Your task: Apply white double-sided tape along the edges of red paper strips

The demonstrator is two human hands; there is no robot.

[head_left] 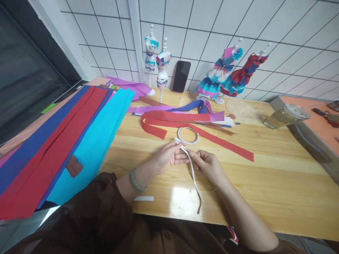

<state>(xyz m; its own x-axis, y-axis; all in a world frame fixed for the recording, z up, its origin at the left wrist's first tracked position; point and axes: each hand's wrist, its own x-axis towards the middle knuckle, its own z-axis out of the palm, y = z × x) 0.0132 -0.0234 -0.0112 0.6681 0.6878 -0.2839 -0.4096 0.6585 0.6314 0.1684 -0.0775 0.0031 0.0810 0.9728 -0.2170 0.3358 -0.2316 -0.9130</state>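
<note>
Above the bench [265,183], left hand [167,157] and right hand [210,165] both pinch the narrow white strip [192,168] near the white tape roll [197,138]; light pressure and an untwisted tail should keep it manageable

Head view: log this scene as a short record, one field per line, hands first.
Right hand: the right hand pinches a narrow white strip near its upper end
Left hand: the left hand is at the strip's upper end; exact hold unclear
Beyond hands: white ring-shaped roll, then red strips
Left side: stacked coloured sheets
Back: dark phone upright by the tiled wall, two small dress forms on either side
Right side: clear cup
</note>
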